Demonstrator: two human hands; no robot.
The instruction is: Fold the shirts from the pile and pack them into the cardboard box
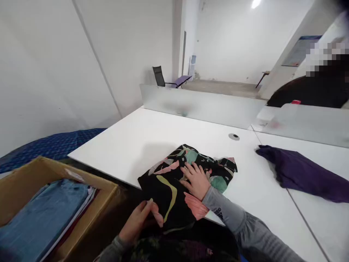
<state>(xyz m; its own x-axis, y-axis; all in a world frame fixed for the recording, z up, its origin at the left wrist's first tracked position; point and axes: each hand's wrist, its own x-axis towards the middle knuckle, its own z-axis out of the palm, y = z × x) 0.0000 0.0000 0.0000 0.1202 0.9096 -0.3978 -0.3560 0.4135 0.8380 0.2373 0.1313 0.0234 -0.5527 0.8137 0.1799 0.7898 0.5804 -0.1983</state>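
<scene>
A black garment (160, 185) with a print of green, pink and yellow shapes lies partly folded at the near edge of the white table (128, 134). Pinched between the thumb and fingers of my left hand (138, 220) is its near left edge, which hangs over the table's rim. My right hand (196, 180) rests flat on the middle of the cloth, fingers spread. Some of the garment's near part droops below the tabletop. Its exact kind I cannot make out.
On the left stands a cardboard box (109, 193) with folded clothes (51, 207) in it, a blue one on top. A dark purple cloth (297, 171) lies to the right. Frosted dividers (201, 105) line the table's back; a person (311, 83) is beyond them.
</scene>
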